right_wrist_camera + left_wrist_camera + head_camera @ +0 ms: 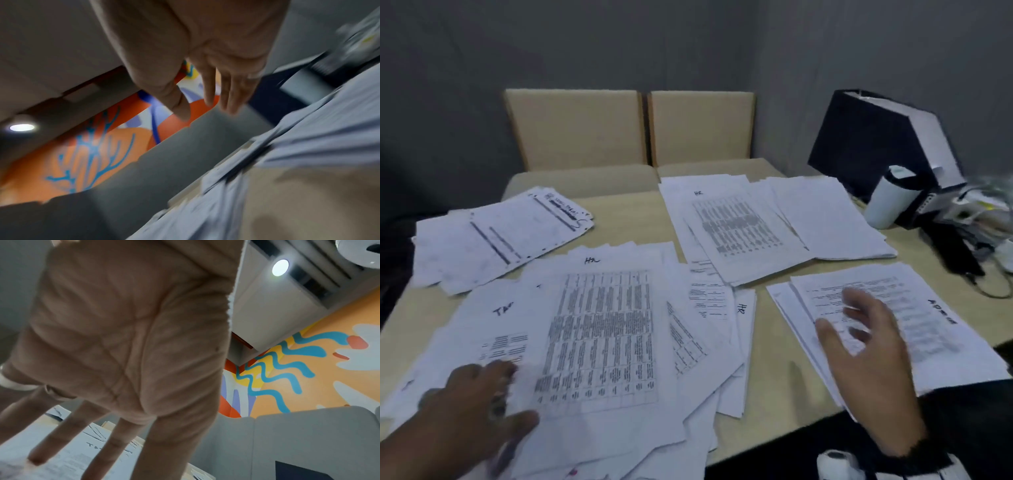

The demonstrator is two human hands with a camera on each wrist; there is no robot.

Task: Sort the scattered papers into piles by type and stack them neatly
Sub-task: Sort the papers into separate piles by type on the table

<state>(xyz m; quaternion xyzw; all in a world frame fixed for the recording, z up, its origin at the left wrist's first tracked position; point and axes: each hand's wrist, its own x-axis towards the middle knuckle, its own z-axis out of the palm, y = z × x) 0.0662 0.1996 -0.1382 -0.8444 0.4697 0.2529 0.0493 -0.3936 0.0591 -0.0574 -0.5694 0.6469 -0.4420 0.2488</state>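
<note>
Plain grey walls [585,44] close in the corner behind a pale beige table [774,377]. Two cream upholstered chairs [575,128] stand side by side at its far edge, their backs against the wall. Up above, a round ceiling light [280,267] glows beside dark vent slats [320,270]. Over a grey partition [298,443] runs an orange mural [308,369] with blue squiggles and pale patches.

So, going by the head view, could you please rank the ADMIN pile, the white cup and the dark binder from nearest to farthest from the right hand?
1. ADMIN pile: directly under the right hand.
2. White cup: farther back, right.
3. Dark binder: behind the cup, far right corner.
</note>
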